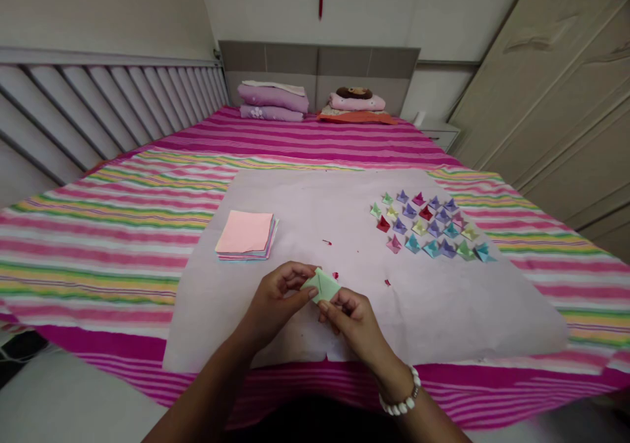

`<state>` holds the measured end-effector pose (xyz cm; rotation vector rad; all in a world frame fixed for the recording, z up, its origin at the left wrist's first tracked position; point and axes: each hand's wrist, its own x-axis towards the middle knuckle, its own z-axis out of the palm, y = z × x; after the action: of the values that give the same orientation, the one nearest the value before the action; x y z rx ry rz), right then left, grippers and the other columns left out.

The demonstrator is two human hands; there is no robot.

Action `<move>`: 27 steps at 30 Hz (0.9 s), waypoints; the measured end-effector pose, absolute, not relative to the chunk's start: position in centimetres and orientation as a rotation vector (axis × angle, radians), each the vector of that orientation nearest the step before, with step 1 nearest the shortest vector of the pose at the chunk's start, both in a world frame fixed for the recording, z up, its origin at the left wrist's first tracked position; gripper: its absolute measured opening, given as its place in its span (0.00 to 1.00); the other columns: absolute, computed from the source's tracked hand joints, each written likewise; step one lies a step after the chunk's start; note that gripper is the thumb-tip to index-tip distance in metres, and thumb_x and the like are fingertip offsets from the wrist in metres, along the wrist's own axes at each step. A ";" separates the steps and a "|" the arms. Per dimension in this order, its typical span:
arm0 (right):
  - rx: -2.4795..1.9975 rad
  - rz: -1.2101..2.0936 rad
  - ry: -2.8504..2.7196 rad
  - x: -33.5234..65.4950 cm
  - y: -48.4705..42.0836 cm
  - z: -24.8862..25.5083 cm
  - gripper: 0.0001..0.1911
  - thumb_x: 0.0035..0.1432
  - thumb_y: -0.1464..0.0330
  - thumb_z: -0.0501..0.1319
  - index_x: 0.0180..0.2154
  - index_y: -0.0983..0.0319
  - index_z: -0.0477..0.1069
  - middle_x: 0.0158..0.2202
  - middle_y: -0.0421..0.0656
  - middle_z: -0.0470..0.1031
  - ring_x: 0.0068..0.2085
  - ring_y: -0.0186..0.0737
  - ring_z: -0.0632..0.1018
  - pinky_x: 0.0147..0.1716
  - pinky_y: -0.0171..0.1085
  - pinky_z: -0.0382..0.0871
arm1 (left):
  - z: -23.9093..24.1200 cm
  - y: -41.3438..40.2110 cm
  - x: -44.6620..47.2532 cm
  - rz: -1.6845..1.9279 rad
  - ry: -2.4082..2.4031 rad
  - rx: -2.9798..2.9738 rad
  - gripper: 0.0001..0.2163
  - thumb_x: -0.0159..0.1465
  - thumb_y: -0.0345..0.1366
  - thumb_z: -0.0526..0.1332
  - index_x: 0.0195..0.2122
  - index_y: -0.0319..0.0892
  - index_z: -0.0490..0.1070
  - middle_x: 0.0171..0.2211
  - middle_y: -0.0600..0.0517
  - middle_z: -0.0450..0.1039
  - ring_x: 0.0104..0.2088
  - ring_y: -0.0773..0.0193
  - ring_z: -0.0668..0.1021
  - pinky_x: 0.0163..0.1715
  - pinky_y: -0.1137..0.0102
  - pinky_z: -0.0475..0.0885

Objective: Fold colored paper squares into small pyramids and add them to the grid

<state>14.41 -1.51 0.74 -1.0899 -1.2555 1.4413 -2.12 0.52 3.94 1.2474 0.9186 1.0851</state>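
A small light green folded paper is held up between my two hands, over the front part of a large white sheet. My left hand pinches its left edge between thumb and fingers. At its lower right corner, the thumb and fingers of my right hand close on it. A stack of square coloured papers, pink on top, lies to the left beyond my left hand. Several small folded paper boats in mixed colours stand in rows on the right of the sheet.
Small red scraps lie on the sheet near my hands. The sheet is spread on a bed with a striped cover. Folded bedding and a pillow pile sit by the headboard. A railing runs along the left.
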 end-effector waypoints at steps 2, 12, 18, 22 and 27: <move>-1.078 1.445 -1.258 14.4 -1.5 0.8 0.20 0.48 0.52 0.66 0.23 0.61 0.67 0.19 0.39 0.73 0.17 0.29 0.62 0.17 0.31 0.54 | 4.0 0.5 -2.0 1.037 0.920 1.291 0.07 0.56 0.33 0.66 0.36 0.40 0.73 0.38 0.49 0.77 0.39 0.62 0.78 0.41 0.67 0.71; -0.988 1.445 -1.200 15.0 -1.2 1.2 0.14 0.49 0.58 0.68 0.30 0.62 0.72 0.21 0.36 0.68 0.21 0.30 0.66 0.21 0.31 0.60 | 4.5 0.1 -1.9 0.986 0.956 1.305 0.06 0.58 0.35 0.64 0.35 0.40 0.77 0.29 0.52 0.77 0.32 0.64 0.76 0.35 0.70 0.70; -0.893 1.268 -1.170 15.9 -0.6 1.4 0.23 0.49 0.64 0.70 0.48 0.55 0.73 0.36 0.40 0.71 0.27 0.31 0.68 0.26 0.34 0.65 | 4.7 -0.3 -2.2 0.932 0.983 1.369 0.07 0.59 0.36 0.63 0.37 0.41 0.77 0.30 0.52 0.75 0.32 0.65 0.74 0.35 0.71 0.68; -0.875 1.117 -1.338 16.3 -0.3 1.7 0.13 0.51 0.66 0.69 0.41 0.55 0.78 0.37 0.42 0.72 0.31 0.34 0.71 0.31 0.36 0.67 | 4.8 -0.4 -2.4 0.879 1.020 1.422 0.08 0.60 0.37 0.63 0.38 0.40 0.76 0.30 0.51 0.74 0.31 0.65 0.73 0.33 0.71 0.66; -0.867 1.164 -1.347 16.3 -0.3 1.5 0.10 0.49 0.66 0.70 0.36 0.58 0.78 0.29 0.39 0.70 0.27 0.32 0.69 0.26 0.33 0.63 | 4.8 -0.4 -2.5 0.854 0.997 1.467 0.09 0.61 0.38 0.62 0.40 0.41 0.76 0.32 0.51 0.74 0.33 0.65 0.73 0.34 0.70 0.66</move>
<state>16.28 -0.27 1.50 -0.8672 -1.3472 1.1639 -2.48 -0.42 4.83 1.4672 0.9966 0.8538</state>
